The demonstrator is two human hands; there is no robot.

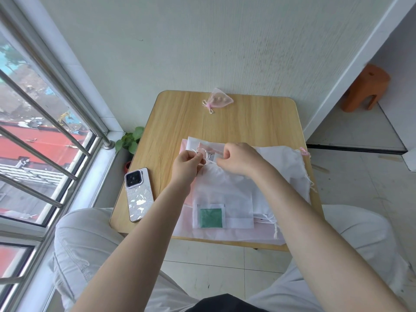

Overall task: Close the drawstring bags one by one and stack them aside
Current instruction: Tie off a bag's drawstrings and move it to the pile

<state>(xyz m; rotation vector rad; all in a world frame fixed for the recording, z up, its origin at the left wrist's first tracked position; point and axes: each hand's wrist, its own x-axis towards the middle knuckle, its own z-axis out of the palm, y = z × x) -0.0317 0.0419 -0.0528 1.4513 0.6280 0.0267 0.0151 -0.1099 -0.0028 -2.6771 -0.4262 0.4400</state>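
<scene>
Both hands pinch thin white drawstring: left hand (188,162), right hand (239,159), over sheer mesh bag (221,190).

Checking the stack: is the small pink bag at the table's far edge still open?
No, the pink bag is cinched shut, its drawstring tied in a bow.

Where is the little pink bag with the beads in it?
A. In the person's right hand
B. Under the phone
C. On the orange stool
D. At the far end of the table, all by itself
D: the little pink bag lies alone near the far edge of the table, tied shut, well away from both hands and the pile of white bags.
</scene>
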